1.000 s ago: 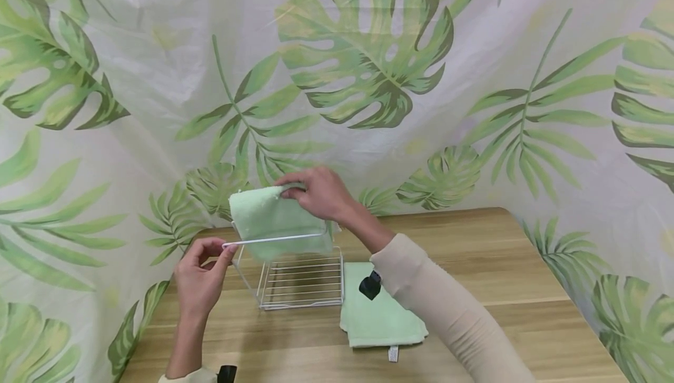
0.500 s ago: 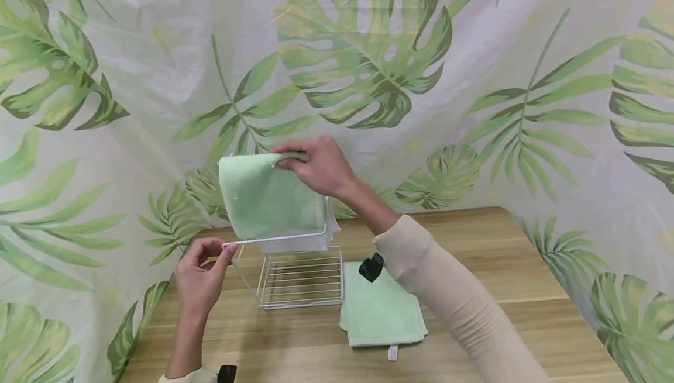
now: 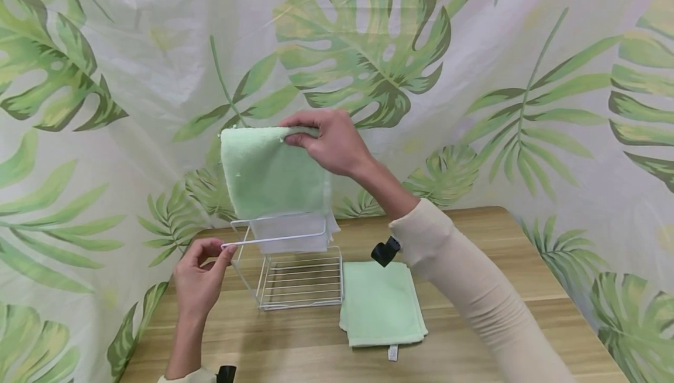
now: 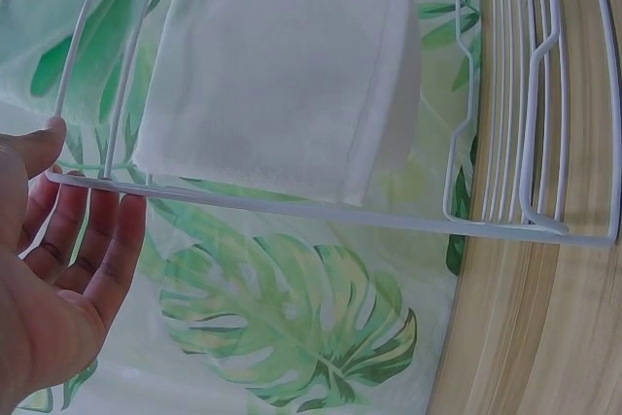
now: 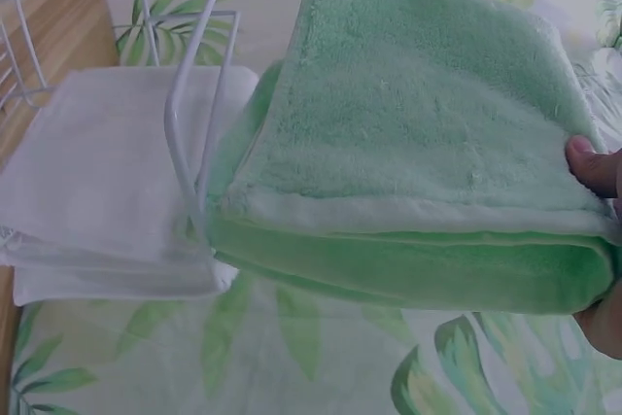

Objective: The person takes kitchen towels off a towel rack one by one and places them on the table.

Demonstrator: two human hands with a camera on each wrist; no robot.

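Note:
My right hand (image 3: 332, 140) pinches the top edge of a folded light-green towel (image 3: 276, 175), thumb in front. The towel hangs above a white wire rack (image 3: 274, 239), its lower edge close to the rack's top bars. With thumb and fingertips, my left hand (image 3: 200, 278) holds the rack's near top corner. A folded white cloth (image 3: 292, 242) hangs draped in the upper part of the rack, seen broadside in the left wrist view. The right wrist view shows the fold layers of the green towel (image 5: 418, 123) beside a looped rack bar (image 5: 185, 94).
More folded green towels (image 3: 381, 307) lie on the wooden table (image 3: 474, 254) right of the rack, a small white label (image 3: 392, 352) sticking out in front. Behind the table hangs a leaf-patterned curtain (image 3: 363, 49). The rack's lower shelf (image 3: 302, 282) is barred.
My right hand has lifted the green towel up from between the rack's top bars to above them, uncovering the white cloth behind. My left hand has stayed at the rack's corner.

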